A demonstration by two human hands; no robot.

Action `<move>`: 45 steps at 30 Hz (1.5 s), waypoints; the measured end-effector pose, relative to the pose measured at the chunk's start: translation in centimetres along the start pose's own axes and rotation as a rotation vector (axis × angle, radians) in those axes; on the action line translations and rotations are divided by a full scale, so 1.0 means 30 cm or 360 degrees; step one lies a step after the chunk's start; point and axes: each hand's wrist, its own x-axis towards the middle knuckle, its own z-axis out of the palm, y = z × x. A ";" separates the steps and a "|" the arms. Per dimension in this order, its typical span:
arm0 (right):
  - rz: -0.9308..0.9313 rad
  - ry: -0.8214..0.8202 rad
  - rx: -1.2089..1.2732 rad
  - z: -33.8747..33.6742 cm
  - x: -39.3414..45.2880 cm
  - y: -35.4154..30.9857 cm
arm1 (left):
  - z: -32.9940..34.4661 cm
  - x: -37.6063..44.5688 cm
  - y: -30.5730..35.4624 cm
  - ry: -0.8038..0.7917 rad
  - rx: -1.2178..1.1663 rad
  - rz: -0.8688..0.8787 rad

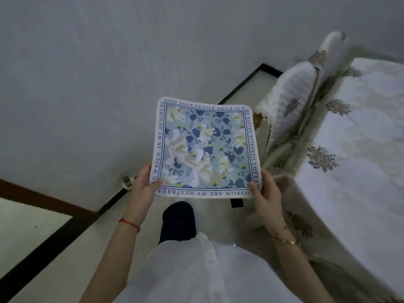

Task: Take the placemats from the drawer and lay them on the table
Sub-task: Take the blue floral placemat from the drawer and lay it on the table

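Note:
A square placemat (204, 147) with a blue floral print and a border of dark lettering is held flat in the air in front of me. My left hand (143, 189) pinches its near left corner, thumb on top. My right hand (265, 193) pinches its near right corner the same way. The table (358, 162), covered with a white cloth with embroidered flowers, stands to the right of the placemat. No drawer is in view.
Two chairs (293, 106) with white covers are pushed against the table's left side. A white wall fills the left and top. The tiled floor with a black border runs below, with my dark-trousered leg (178, 221) over it.

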 end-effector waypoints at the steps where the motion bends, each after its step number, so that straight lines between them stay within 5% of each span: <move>1: 0.0024 0.0037 -0.0008 0.018 0.053 -0.001 | 0.005 0.084 0.013 -0.0026 0.0000 -0.0014; 15: 0.0135 0.0702 0.0022 0.198 0.681 -0.140 | 0.217 1.061 0.420 -0.0755 0.0111 0.0122; 24: 0.0300 0.1237 0.0105 0.098 0.955 -0.062 | 0.650 1.509 0.461 -0.1201 0.0248 0.0026; 45: 0.0709 0.2375 -0.0004 -0.340 1.243 0.106 | 1.906 1.775 0.449 -0.2304 0.0640 -0.0047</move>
